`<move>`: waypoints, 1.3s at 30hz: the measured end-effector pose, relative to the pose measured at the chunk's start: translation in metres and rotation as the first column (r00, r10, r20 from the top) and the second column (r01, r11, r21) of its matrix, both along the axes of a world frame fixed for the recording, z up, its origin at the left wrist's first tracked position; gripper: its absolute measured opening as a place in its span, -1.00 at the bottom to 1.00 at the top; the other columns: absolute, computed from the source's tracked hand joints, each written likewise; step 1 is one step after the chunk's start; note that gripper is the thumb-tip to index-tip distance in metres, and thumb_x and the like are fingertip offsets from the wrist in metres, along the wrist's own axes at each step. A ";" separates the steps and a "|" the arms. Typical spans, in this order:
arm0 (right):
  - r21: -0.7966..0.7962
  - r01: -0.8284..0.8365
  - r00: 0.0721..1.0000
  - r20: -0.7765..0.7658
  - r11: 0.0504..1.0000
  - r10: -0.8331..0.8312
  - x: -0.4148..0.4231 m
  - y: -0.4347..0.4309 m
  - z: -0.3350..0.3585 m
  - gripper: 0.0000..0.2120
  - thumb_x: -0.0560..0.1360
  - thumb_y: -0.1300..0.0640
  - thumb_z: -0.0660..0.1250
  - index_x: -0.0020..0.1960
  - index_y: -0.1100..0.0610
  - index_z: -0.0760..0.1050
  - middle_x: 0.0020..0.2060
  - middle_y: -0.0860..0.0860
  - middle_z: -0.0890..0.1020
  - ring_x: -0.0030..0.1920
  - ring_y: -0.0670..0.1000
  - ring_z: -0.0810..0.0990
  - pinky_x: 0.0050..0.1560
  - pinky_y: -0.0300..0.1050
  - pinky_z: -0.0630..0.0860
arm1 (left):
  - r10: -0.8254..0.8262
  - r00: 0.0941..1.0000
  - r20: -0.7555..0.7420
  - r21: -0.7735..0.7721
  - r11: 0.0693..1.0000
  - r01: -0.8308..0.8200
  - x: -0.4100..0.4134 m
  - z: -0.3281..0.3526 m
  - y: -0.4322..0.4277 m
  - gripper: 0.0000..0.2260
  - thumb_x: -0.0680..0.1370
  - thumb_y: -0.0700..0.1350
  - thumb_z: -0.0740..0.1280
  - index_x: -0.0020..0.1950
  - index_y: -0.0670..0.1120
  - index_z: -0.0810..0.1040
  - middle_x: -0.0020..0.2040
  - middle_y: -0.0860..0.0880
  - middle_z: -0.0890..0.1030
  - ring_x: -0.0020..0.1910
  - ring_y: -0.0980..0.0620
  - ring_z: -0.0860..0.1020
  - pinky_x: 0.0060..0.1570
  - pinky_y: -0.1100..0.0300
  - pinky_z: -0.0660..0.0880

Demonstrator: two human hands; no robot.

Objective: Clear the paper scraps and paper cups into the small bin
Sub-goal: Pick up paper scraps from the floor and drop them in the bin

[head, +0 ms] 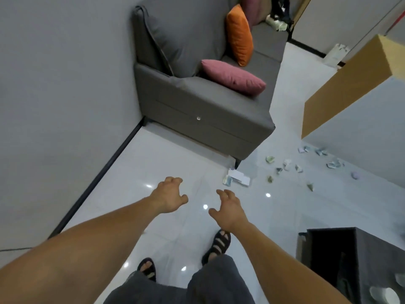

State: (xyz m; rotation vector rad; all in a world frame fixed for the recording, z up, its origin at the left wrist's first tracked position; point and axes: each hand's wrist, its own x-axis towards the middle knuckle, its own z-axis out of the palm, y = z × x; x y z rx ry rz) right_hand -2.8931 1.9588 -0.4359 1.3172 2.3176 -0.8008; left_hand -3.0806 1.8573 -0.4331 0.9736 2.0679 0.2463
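**Empty hands over a tiled floor, scraps at right**

A glossy white tile floor [171, 154] fills the middle of the frame, with several ceiling-light glints; a grey wall [61, 84] takes the left, edged by a dark skirting; a grey sofa [203, 110] stands top centre with three cushions in view, one orange [240, 36] and two pink, the nearer [232, 76] lying flat on the seat; a tan-sided cabinet [341, 88] juts in at upper right. The left hand [169, 197] and right hand [230, 210], lower centre, are both spread with curled fingers, holding nothing. Paper scraps [285, 166] lie scattered on the floor at centre right, roughly a dozen, the largest a white folded piece [237, 177] by the sofa leg. The dark bin [350, 260] sits at lower right; whitish shapes at its right edge may be cups, too cropped to tell. Two sandalled feet show at the bottom.
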 end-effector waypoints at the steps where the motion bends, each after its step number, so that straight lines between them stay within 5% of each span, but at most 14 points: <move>1: -0.021 -0.007 1.000 0.011 1.000 0.008 -0.005 0.018 -0.011 -0.32 0.54 -0.08 0.27 0.56 0.01 0.07 0.54 0.02 0.09 0.49 0.11 0.14 0.40 0.04 0.29 | 0.017 1.000 0.008 -0.013 1.000 -0.017 -0.003 -0.009 0.014 -0.40 0.53 0.09 0.27 0.52 -0.02 0.16 0.49 -0.07 0.20 0.40 -0.11 0.29 0.28 0.05 0.36; 9: -0.148 -0.119 0.987 0.089 0.982 0.133 -0.035 0.204 -0.141 -0.38 0.55 -0.03 0.26 0.55 0.02 0.12 0.52 0.02 0.17 0.47 0.10 0.19 0.37 0.02 0.31 | 0.182 0.982 0.042 -0.123 0.977 -0.176 -0.015 -0.115 0.166 -0.42 0.55 0.08 0.26 0.52 -0.02 0.17 0.48 -0.06 0.20 0.41 -0.08 0.27 0.28 0.06 0.34; 16: -0.192 -0.100 0.973 0.186 0.976 0.136 -0.036 0.341 -0.337 -0.35 0.55 -0.07 0.29 0.54 0.00 0.09 0.50 0.01 0.22 0.46 0.10 0.25 0.36 0.06 0.35 | 0.162 0.984 0.077 -0.235 0.962 -0.140 -0.007 -0.305 0.296 -0.43 0.56 0.09 0.24 0.52 -0.01 0.17 0.49 -0.04 0.23 0.41 -0.07 0.27 0.29 0.06 0.33; 26: -0.071 -0.047 0.950 0.305 0.996 0.067 -0.002 0.416 -0.613 -0.40 0.50 0.10 0.31 0.46 0.17 0.17 0.33 0.18 0.33 0.27 0.22 0.39 0.13 0.06 0.45 | 0.238 0.961 0.138 -0.304 0.934 -0.188 0.036 -0.561 0.324 -0.44 0.55 0.10 0.26 0.51 0.01 0.20 0.45 -0.05 0.29 0.34 -0.08 0.38 0.24 0.04 0.39; 34: 0.029 0.002 0.975 0.223 1.000 -0.009 0.014 0.426 -0.685 -0.56 0.55 0.22 0.26 0.37 0.24 0.22 0.25 0.22 0.37 0.10 0.29 0.52 -0.07 -0.02 0.39 | 0.249 0.941 0.229 -0.281 0.943 -0.180 0.063 -0.615 0.314 -0.44 0.56 0.08 0.27 0.52 0.04 0.17 0.48 -0.01 0.25 0.37 -0.06 0.35 0.29 0.04 0.37; 39: -0.042 -0.090 0.990 0.106 0.995 0.094 -0.003 0.407 -0.666 -0.68 0.54 0.26 0.25 0.29 0.19 0.39 0.23 0.16 0.40 0.03 0.27 0.55 -0.01 0.02 0.46 | 0.300 0.926 0.230 -0.230 0.941 -0.248 0.052 -0.606 0.313 -0.44 0.55 0.11 0.26 0.51 0.03 0.19 0.44 -0.03 0.31 0.27 -0.05 0.43 0.15 0.15 0.36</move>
